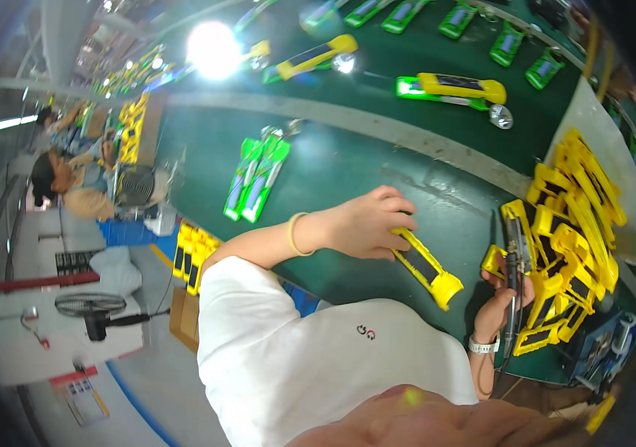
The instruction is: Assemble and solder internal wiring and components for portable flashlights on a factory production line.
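My left hand (374,223) is closed on the upper end of a long yellow plastic casing (426,270) with a dark panel, which lies slanted over the green bench. In my right hand (495,309) is a slim black corded tool (512,276), held upright like a pen; its exact kind is unclear. Right beside those fingers sits another piece of yellow casing (493,261), partly hidden by the hand. A heap of similar yellow casings (567,238) is just to the right of the tool.
Two green lamp parts (258,179) lie left on the bench (333,164). Beyond a grey strip (377,130), a yellow-and-green unit (456,89) and several green parts (456,21) lie. A boxy device (601,346) stands lower right. Co-workers (72,182) sit far left.
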A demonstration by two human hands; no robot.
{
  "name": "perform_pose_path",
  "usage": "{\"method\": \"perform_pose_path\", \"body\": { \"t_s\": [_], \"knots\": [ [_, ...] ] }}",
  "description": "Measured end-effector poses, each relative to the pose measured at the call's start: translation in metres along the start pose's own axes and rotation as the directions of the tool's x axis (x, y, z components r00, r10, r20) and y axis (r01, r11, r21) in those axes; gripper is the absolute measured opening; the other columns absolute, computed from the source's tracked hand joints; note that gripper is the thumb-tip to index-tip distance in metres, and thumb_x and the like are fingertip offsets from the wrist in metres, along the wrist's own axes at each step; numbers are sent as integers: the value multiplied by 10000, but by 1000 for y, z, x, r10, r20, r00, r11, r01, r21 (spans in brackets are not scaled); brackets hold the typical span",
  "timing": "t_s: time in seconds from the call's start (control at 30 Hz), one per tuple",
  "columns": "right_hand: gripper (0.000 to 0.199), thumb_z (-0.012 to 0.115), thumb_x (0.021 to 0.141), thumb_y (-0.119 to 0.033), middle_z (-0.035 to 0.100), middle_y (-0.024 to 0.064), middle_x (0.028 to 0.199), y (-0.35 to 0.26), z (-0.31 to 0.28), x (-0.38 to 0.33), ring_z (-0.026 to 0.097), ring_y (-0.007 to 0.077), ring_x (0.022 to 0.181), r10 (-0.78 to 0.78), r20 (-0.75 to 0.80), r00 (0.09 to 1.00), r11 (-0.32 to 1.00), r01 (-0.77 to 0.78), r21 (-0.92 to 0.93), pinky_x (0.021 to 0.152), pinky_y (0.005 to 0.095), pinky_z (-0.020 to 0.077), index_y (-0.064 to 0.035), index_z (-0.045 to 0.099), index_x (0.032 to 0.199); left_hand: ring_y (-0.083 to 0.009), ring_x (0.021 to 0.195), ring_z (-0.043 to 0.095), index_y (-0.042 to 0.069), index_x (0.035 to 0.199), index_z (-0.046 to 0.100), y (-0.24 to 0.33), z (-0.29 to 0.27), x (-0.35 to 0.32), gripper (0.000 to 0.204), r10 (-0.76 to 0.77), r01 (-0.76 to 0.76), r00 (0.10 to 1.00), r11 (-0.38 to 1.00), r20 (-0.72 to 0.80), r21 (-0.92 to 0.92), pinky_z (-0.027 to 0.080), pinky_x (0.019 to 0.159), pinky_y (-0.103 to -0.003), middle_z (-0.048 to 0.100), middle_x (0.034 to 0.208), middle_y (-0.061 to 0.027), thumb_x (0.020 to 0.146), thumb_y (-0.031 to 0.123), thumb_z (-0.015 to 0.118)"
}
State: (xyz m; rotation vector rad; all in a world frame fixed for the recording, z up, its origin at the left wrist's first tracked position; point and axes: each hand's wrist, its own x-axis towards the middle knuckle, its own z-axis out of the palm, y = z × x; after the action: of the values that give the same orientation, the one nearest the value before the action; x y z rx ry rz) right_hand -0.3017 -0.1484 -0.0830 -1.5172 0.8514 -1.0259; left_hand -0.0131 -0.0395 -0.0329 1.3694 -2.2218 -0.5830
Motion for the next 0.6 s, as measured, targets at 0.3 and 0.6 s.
{"method": "perform_pose_path", "body": {
  "t_s": [0.3,0.6],
  "knots": [
    [465,405,917,-496,553,197,875,-15,5,-10,595,243,751,-204,191,960,978,194,71,486,239,447,-117,305,1168,-301,845,520,51,1077,505,14,-9,-137,445,-378,934,352,199,-856,296,375,731,-405,561,903,-119,716,227,696],
    [476,396,927,-466,486,186,1235,-27,11,-75,551,385,1069,161,289,944,931,-242,272,870,509,469,-149,239,1245,-308,854,533,29,1049,504,2,15,-173,418,-403,873,451,384,-796,301,389,784,-413,559,898,-120,691,106,705]
  ]
}}
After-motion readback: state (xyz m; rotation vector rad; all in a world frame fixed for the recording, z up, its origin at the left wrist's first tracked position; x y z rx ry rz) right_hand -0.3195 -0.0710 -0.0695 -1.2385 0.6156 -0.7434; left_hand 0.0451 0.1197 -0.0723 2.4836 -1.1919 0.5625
